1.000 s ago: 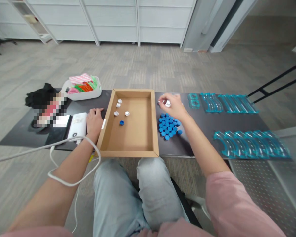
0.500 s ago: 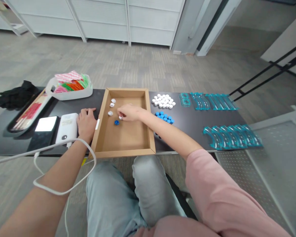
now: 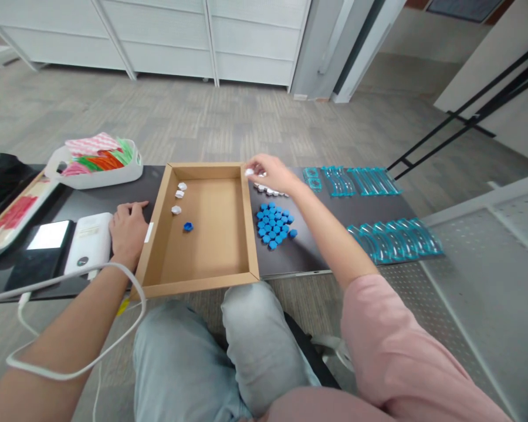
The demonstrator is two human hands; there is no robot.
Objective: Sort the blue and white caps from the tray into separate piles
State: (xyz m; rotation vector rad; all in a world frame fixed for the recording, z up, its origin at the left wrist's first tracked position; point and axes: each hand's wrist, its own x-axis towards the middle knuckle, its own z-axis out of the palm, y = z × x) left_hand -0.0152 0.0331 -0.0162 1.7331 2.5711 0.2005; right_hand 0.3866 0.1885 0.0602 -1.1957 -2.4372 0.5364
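Under bright, even light, the screen (image 3: 48, 235) glares; edges seem stretched.

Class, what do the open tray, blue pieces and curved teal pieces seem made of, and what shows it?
Open tray: probably matte cardboard; plain brown walls with visible corner seams.
Blue pieces: likely plastic, fairly smooth; even colour, repeated hexagonal shape.
Curved teal pieces: probably glossy tinted plastic; see-through, with bright highlights, though glass isn't ruled out.
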